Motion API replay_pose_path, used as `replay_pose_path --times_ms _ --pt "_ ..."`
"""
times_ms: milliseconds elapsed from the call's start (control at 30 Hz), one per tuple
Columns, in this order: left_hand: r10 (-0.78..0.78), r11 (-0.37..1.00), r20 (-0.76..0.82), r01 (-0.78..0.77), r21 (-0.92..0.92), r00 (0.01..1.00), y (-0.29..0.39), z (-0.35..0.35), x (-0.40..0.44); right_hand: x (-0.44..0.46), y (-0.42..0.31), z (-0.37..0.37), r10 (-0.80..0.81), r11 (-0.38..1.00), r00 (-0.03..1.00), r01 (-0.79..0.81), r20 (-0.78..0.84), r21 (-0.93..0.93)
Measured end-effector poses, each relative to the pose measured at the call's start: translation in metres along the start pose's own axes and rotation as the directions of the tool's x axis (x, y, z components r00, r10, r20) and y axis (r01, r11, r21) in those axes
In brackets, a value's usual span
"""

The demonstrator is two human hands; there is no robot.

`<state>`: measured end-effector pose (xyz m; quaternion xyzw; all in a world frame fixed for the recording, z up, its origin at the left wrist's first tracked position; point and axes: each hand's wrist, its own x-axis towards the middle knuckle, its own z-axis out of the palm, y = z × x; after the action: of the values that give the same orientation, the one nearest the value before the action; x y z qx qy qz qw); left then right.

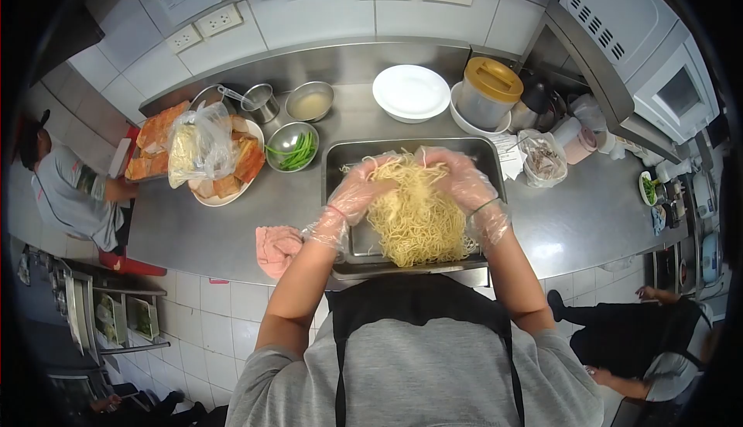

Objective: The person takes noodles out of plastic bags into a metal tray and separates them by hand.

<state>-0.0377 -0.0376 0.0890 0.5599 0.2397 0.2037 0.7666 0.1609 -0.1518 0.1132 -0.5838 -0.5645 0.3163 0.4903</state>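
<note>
Yellow noodles (pixel 422 222) lie heaped in a rectangular steel tray (pixel 357 243) in front of me. My left hand (pixel 362 188), in a clear plastic glove, is closed around noodles at the heap's upper left. On the upper right, my right hand (pixel 463 183), gloved the same way, has its fingers curled into noodles too. Some strands hang between and over the fingers, which partly hide the fingertips. The tray's bottom shows bare at its left side. A pink cloth (pixel 279 250) lies just left of the tray.
Left of the tray are a bowl of green vegetables (pixel 292 147) and a plate of orange pieces with a plastic bag (pixel 203 144). Behind stand white plates (pixel 411 92) and a yellow-lidded container (pixel 492 86). Co-workers stand at left (pixel 77 187) and lower right (pixel 658 342).
</note>
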Motion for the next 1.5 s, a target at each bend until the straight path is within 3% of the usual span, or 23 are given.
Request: replay_pose_path --times_ms 100,133,233,333,433,467,533,600,633,667,800,900,933,1033,1133,1233,1267,1333,1367,1400,1467,1500 --pt "0.100 0.992 0.056 -0.104 0.072 0.993 -0.009 0.008 0.009 -0.003 -0.015 0.027 -0.205 0.941 0.978 0.204 0.024 -0.271" --pt "0.087 0.985 0.066 -0.096 0.143 0.994 -0.014 -0.001 0.013 0.001 -0.005 0.023 -0.098 0.953 0.993 0.111 0.061 -0.281" --pt "0.126 0.957 -0.054 -0.107 0.271 0.991 -0.006 -0.018 0.008 -0.001 -0.014 -0.003 -0.102 0.859 0.991 0.044 -0.087 -0.509" --pt "0.244 0.866 -0.104 -0.168 0.470 0.964 -0.030 -0.052 0.004 -0.002 -0.031 -0.033 0.238 0.894 0.920 -0.332 -0.312 -0.300" --pt "0.315 0.750 -0.103 -0.180 0.636 0.943 -0.037 -0.064 -0.009 -0.011 -0.008 -0.046 -0.008 0.880 0.991 -0.054 -0.130 -0.472" --pt "0.336 0.679 -0.127 -0.147 0.719 0.933 -0.032 -0.055 -0.016 -0.017 0.006 -0.037 -0.162 0.827 0.985 0.103 -0.058 -0.553" --pt "0.322 0.534 -0.150 -0.049 0.844 0.935 -0.021 -0.033 -0.032 -0.034 0.011 0.008 -0.201 0.643 0.979 0.157 0.034 -0.750" --pt "0.210 0.473 -0.092 -0.018 0.881 0.973 -0.038 -0.027 -0.034 -0.035 0.006 0.035 -0.153 0.565 0.985 0.151 0.078 -0.811" --pt "0.151 0.441 -0.069 -0.004 0.897 0.986 -0.047 -0.024 -0.036 -0.033 0.003 0.042 -0.094 0.597 0.993 0.117 0.076 -0.794" --pt "0.217 0.441 -0.085 -0.020 0.897 0.972 -0.055 -0.019 -0.038 -0.033 0.001 0.046 -0.035 0.627 0.996 0.081 0.076 -0.775" --pt "0.139 0.780 -0.236 0.040 0.624 0.962 -0.060 -0.031 -0.031 -0.012 0.025 0.008 -0.183 0.890 0.974 0.106 -0.134 -0.443" --pt "0.129 0.832 -0.170 -0.013 0.554 0.977 -0.033 -0.027 -0.036 -0.018 0.008 -0.005 -0.077 0.811 0.968 -0.078 -0.238 -0.580" --pt "0.130 0.772 -0.132 -0.017 0.635 0.983 -0.022 -0.024 -0.037 -0.017 -0.004 -0.007 -0.038 0.859 0.984 -0.058 -0.177 -0.509" --pt "0.299 0.589 -0.078 -0.120 0.799 0.951 -0.023 -0.022 -0.033 -0.019 0.000 0.009 -0.180 0.909 0.951 0.064 -0.250 -0.412" --pt "0.507 0.475 0.079 -0.354 0.806 0.858 0.008 0.020 -0.041 -0.017 -0.032 0.030 0.133 0.979 0.965 -0.163 -0.227 -0.119" --pt "0.431 0.685 0.011 -0.336 0.647 0.902 0.002 0.040 -0.028 -0.013 -0.021 0.038 0.178 0.980 0.981 -0.169 -0.079 0.106" --pt "0.549 0.683 0.007 -0.454 0.572 0.836 -0.005 0.040 -0.021 -0.007 0.006 0.036 0.147 0.905 0.989 -0.136 0.005 0.403" --pt "0.223 0.896 -0.112 -0.159 0.415 0.968 -0.012 0.026 -0.011 -0.012 -0.010 0.018 0.117 0.823 0.981 -0.182 0.154 0.539" --pt "0.038 0.948 -0.143 0.009 0.317 0.989 -0.013 0.020 -0.009 -0.015 -0.015 0.011 0.096 0.773 0.970 -0.214 0.224 0.597" --pt "0.120 0.910 -0.177 -0.037 0.413 0.977 -0.009 0.019 -0.010 -0.014 -0.011 0.006 -0.006 0.843 0.978 -0.107 0.209 0.528" --pt "0.307 0.868 -0.180 -0.197 0.456 0.935 -0.029 0.005 -0.002 -0.012 -0.010 -0.008 -0.013 0.998 0.999 0.010 0.041 0.055" --pt "0.396 0.836 -0.181 -0.272 0.477 0.900 -0.036 -0.001 0.000 -0.010 -0.012 -0.014 -0.046 0.979 0.998 0.038 -0.034 -0.200"
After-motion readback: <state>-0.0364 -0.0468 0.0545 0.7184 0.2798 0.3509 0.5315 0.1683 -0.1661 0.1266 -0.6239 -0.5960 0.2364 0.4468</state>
